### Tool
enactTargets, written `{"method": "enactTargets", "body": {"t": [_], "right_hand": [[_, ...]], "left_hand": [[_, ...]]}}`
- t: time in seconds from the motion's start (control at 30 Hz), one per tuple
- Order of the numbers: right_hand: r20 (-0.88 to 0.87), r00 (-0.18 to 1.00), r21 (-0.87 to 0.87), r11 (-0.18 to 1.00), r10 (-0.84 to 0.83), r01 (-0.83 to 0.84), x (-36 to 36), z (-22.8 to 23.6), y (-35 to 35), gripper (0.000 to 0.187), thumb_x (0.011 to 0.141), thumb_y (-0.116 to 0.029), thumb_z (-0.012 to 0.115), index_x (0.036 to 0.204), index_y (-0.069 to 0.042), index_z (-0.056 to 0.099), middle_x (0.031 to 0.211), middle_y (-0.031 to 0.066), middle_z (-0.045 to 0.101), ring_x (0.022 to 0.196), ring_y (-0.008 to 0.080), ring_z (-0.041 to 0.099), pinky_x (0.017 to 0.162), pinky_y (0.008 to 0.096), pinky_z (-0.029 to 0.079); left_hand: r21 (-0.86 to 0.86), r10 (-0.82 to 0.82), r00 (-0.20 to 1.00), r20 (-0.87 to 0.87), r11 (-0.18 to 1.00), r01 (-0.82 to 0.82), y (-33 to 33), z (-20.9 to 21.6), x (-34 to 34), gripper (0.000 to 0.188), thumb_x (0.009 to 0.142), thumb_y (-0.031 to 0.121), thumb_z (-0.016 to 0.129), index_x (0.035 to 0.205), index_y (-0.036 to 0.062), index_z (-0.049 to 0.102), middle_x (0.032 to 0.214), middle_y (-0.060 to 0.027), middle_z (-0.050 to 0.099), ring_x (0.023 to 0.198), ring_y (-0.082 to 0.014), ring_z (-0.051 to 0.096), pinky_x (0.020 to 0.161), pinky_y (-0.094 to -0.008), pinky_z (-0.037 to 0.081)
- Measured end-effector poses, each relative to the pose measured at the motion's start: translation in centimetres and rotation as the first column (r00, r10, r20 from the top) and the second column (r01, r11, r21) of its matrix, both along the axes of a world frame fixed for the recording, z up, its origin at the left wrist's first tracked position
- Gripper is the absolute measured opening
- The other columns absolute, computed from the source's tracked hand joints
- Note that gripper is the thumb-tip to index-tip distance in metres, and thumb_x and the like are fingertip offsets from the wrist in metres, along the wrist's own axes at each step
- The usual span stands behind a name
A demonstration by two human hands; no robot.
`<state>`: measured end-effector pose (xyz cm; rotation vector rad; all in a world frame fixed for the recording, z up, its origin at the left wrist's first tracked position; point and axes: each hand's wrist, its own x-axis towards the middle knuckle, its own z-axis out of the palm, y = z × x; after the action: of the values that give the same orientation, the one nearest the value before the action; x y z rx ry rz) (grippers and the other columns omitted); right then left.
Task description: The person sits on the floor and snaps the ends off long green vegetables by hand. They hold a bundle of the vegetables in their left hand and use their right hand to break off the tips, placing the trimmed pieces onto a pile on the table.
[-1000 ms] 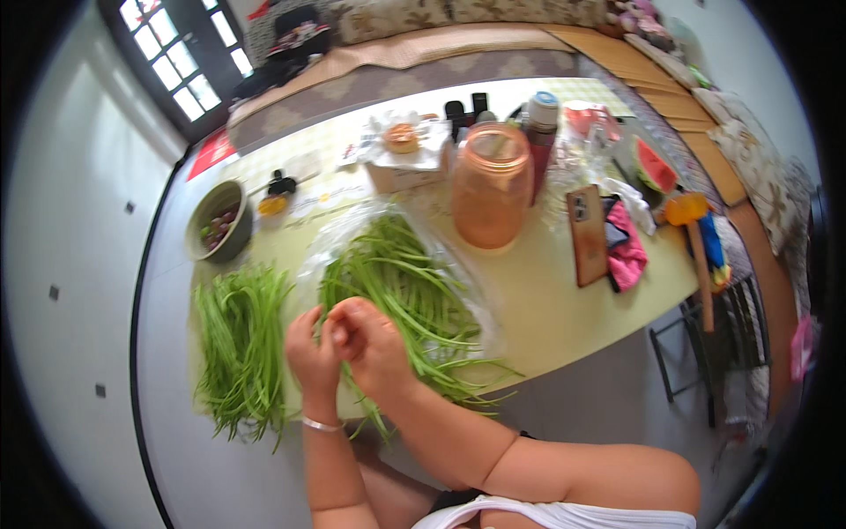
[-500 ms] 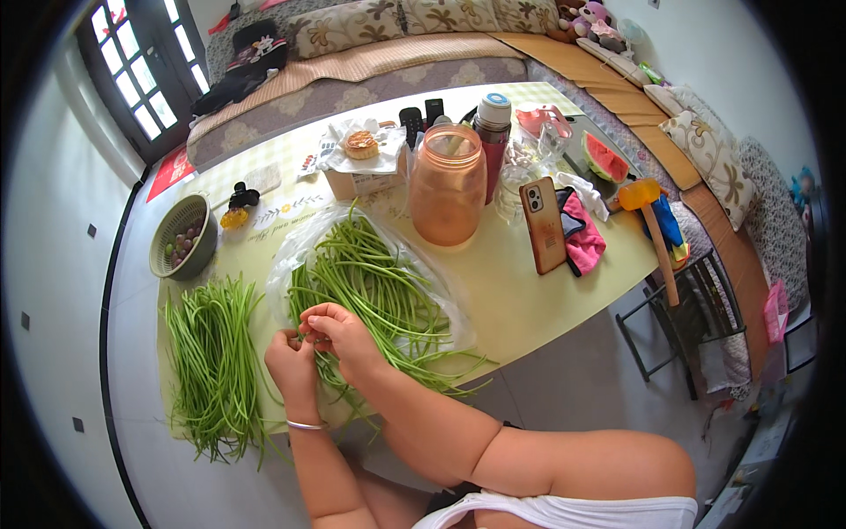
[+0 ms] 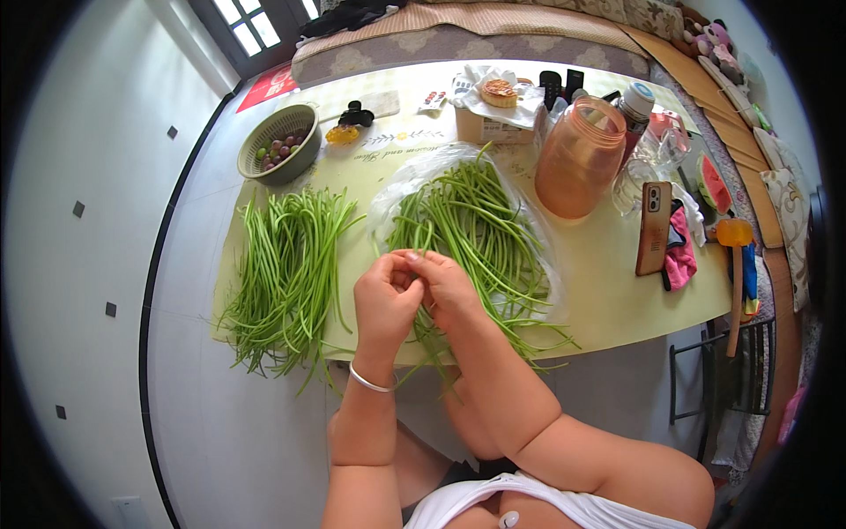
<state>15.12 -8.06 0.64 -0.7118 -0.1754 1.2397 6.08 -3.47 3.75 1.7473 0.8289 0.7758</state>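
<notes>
My left hand (image 3: pixel 385 302) and my right hand (image 3: pixel 449 288) meet fingertip to fingertip over the near part of the table. Both are closed in a pinch on a thin green vegetable stem (image 3: pixel 428 234), mostly covered by the fingers. Just beyond and to the right, a pile of long green stems (image 3: pixel 480 220) lies on a clear plastic bag (image 3: pixel 553 273). Left of my hands is a second heap of green stems (image 3: pixel 286 273), its ends hanging over the near edge of the table. A silver bangle (image 3: pixel 370 379) circles my left wrist.
On the pale yellow table (image 3: pixel 617 304) stand a basket of grapes (image 3: pixel 310 141), a hair claw (image 3: pixel 356 114), a pastry (image 3: pixel 500 93) on a box, an orange plastic jar (image 3: pixel 577 163), a flask (image 3: pixel 636 108) and an upright phone (image 3: pixel 653 227). An orange-headed mallet (image 3: pixel 735 233) is at the right.
The view has swung left, so the table's things sit farther right in it. My hands have come closer together, and the right fingers have closed in against the left ones.
</notes>
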Motion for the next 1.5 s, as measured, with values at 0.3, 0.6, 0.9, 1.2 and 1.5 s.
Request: {"method": "enactTargets", "body": {"t": [0.3,0.6,0.9,1.2,1.5], "right_hand": [[-0.056,0.995,-0.045,0.996,-0.086,0.083,1.1,-0.1,-0.4,0.021,0.094,-0.014,0.048,0.108,-0.001,0.058,0.094,0.0106,0.066,0.082,0.0182,0.062,0.074,0.0341,0.05],[-0.016,0.995,-0.026,0.994,-0.102,0.102,0.5,1.0,-0.6,0.019,0.094,-0.011,0.049,0.104,-0.003,0.062,0.093,0.0059,0.065,0.083,0.0147,0.06,0.075,0.0307,0.049],[0.069,0.955,-0.012,0.957,-0.29,0.291,0.5,1.4,-0.5,0.024,0.094,-0.01,0.048,0.112,0.003,0.058,0.103,0.0137,0.065,0.094,0.0205,0.061,0.088,0.0338,0.048],[-0.129,0.909,-0.01,0.917,-0.396,0.398,1.5,0.7,-0.9,0.019,0.095,-0.014,0.048,0.107,-0.001,0.055,0.074,0.0017,0.053,0.062,0.0123,0.047,0.061,0.0277,0.044],[-0.205,0.914,-0.019,0.935,-0.35,0.354,1.6,1.0,-1.2,0.018,0.089,-0.008,0.056,0.106,-0.002,0.053,0.075,0.002,0.053,0.054,0.0095,0.04,0.048,0.0243,0.033]], "left_hand": [[-0.085,0.15,0.97,0.192,0.987,-0.136,0.0,0.8,0.1,0.012,0.081,0.005,0.07,0.086,-0.0009,0.061,0.071,-0.0008,0.061,0.061,-0.0037,0.054,0.051,-0.0175,0.041],[-0.061,0.138,0.981,0.139,0.99,-0.13,1.2,-0.1,-0.1,0.019,0.08,0.004,0.072,0.096,-0.0027,0.064,0.081,-0.0035,0.063,0.059,-0.0045,0.054,0.05,-0.0179,0.042],[0.352,0.205,0.979,0.022,0.914,-0.199,0.3,1.0,-0.6,0.013,0.075,0.002,0.071,0.088,-0.0002,0.068,0.075,-0.0075,0.064,0.054,-0.0113,0.057,0.051,-0.0241,0.045],[0.319,0.104,0.989,-0.105,0.945,-0.066,-0.3,0.0,0.4,0.015,0.075,0.011,0.075,0.083,0.0005,0.07,0.07,-0.0082,0.065,0.052,-0.0123,0.053,0.05,-0.025,0.043],[0.568,0.341,0.904,-0.256,0.81,-0.145,1.9,-3.8,1.1,0.027,0.075,0.025,0.075,0.077,-0.0007,0.067,0.073,-0.0117,0.062,0.064,-0.0259,0.058,0.058,-0.0367,0.046]]}}
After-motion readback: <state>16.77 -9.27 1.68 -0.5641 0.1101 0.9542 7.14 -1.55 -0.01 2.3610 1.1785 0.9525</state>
